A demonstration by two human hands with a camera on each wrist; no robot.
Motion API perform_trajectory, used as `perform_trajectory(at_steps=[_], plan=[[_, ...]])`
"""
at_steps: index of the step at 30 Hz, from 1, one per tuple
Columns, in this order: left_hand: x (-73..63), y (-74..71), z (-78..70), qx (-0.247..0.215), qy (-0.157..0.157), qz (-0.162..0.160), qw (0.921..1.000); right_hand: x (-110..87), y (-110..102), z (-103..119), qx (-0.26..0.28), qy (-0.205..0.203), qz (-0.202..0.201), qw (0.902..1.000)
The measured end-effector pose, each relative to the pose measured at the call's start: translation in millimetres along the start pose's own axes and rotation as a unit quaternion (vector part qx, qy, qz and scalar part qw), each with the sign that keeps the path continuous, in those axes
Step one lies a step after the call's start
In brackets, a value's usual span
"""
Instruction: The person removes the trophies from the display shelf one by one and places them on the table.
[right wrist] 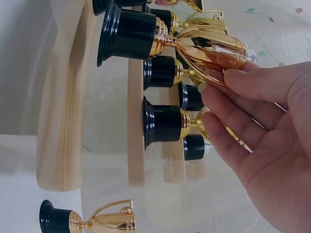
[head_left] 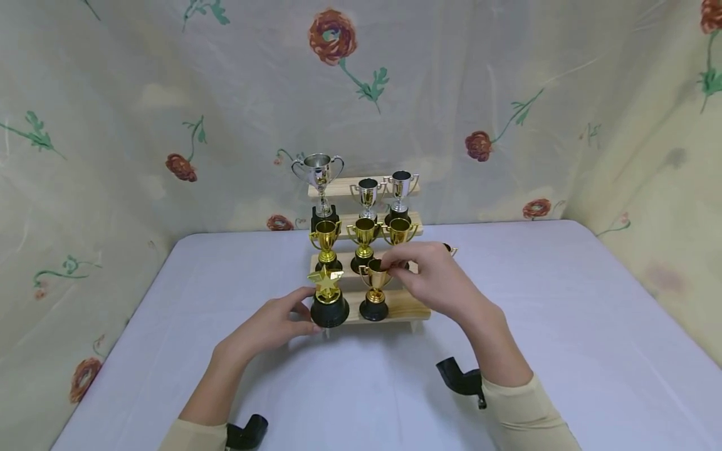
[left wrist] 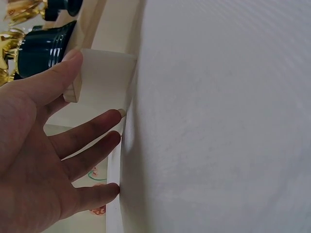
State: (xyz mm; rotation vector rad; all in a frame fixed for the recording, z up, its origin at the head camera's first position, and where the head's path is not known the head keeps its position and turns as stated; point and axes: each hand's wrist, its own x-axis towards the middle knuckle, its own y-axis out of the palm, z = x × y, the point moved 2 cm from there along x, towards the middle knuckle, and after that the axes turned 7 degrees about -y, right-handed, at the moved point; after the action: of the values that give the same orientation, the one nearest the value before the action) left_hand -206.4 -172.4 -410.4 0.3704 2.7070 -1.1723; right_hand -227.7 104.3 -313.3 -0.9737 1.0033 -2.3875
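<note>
While the right hand [head_left: 434, 275] pinches the bowl of a glossy copper-gold cup [right wrist: 209, 46] near its rim, that grip drawn in to thumb and fingertips, the trophy stands upright over the bottom board of a stepped wooden stand [head_left: 412, 305]; whether its flared black base meets the board is hard to tell. The left hand [head_left: 271, 322], three fingers spread, takes the board's left end in a grip between straight thumb and partly hidden index finger. Just beside it sits a star trophy [head_left: 329, 310], a faceted gold star on a round black base. Smooth gold cups [head_left: 364, 233] with looped handles line the next step up; mirror-bright silver cups [head_left: 318, 164] rise behind them. A smooth white cover spreads over the table [head_left: 361, 388] before a wrinkled, rose-printed sheet [head_left: 406, 94].
</note>
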Motion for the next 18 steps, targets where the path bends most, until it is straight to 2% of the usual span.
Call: perform_trajectory(at_steps=[18], plan=[[-0.1, 0.1, 1.1, 0.004, 0.005, -0.004, 1.0, -3.5, -9.7, -8.5, 0.002, 0.025, -0.007, 0.9997]])
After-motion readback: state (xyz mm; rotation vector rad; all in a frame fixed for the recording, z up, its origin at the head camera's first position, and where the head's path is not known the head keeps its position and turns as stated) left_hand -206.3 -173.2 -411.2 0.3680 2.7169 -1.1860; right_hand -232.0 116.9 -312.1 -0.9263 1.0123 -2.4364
